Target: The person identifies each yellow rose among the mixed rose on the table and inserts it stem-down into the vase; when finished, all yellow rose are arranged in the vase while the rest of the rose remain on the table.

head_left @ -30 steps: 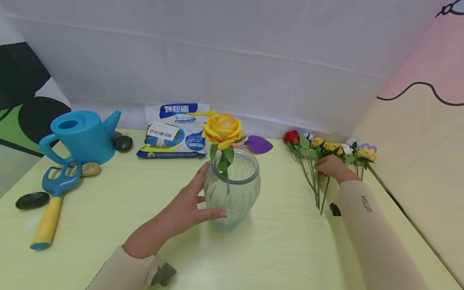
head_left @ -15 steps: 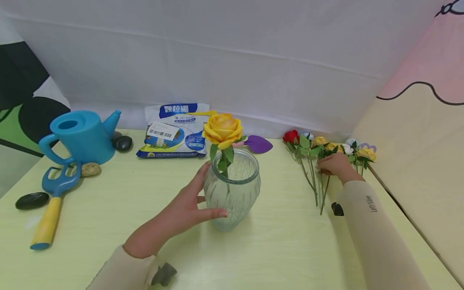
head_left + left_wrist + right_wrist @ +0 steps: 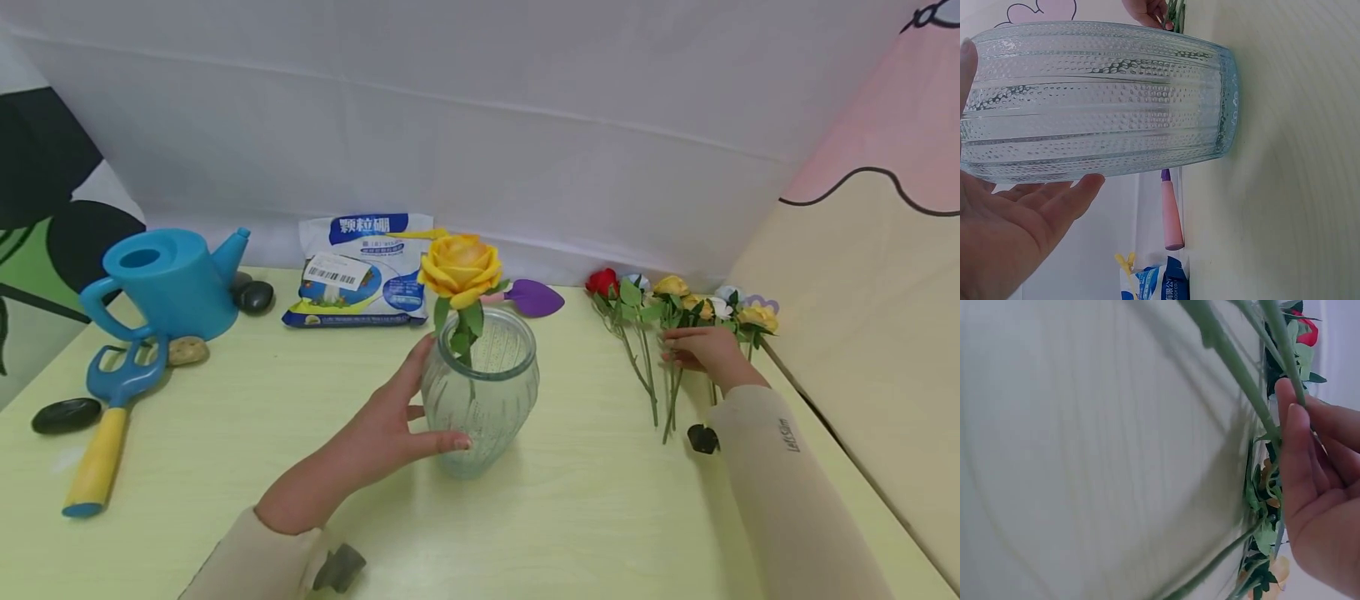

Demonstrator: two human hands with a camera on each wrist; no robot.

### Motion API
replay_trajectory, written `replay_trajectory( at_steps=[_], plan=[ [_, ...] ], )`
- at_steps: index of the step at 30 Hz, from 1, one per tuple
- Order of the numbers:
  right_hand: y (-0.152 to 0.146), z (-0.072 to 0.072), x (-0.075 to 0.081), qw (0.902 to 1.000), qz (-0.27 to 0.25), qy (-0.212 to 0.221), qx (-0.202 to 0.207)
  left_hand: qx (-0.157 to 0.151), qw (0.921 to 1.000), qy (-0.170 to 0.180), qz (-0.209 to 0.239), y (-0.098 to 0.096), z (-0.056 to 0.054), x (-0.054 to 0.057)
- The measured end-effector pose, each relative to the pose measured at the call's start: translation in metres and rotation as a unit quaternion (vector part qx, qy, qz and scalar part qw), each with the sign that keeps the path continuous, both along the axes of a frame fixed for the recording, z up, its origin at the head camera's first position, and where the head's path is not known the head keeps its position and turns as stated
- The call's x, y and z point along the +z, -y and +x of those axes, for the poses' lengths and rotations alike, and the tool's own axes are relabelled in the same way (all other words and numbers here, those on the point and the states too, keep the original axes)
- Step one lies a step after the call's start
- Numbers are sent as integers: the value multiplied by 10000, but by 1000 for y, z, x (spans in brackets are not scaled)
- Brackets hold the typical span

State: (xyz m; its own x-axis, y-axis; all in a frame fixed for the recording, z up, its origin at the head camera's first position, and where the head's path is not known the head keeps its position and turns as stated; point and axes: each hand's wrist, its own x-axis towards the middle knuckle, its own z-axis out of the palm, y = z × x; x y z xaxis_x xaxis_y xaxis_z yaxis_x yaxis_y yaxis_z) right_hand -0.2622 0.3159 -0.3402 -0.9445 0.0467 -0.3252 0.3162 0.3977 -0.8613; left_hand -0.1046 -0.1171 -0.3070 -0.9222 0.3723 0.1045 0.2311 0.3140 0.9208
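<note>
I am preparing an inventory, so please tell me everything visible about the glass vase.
The vase looks like clear, bluish glass, with lengthwise ribs, dimpled walls and a thick rim. It stands upright on the table, narrower towards its base, holding one yellow rose. The left hand grips the vase's left side.

Vase (image 3: pixel 1104 103): glossy, dimpled glass. Watering can (image 3: pixel 176 292): smooth plastic. Backdrop (image 3: pixel 480 150): cloth.
</note>
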Motion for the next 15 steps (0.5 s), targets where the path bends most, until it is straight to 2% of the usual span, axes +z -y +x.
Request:
replay_trajectory(
  at_steps=[4, 9, 12, 15],
  plan=[
    [2, 2, 3, 9946, -929, 48, -453, 17, 10000, -4, -23, 0, 0, 0],
    [8, 5, 11, 9752, -2067, 13, -787, 23, 10000, 0, -35, 0, 0, 0],
    [14, 7, 16, 9678, -2356, -105, -875, 32, 10000, 49, -39, -1, 0, 1],
    [22, 8, 23, 9668, -2384, -276, -874, 33, 10000, 69, -44, -1, 0, 1]
  ],
)
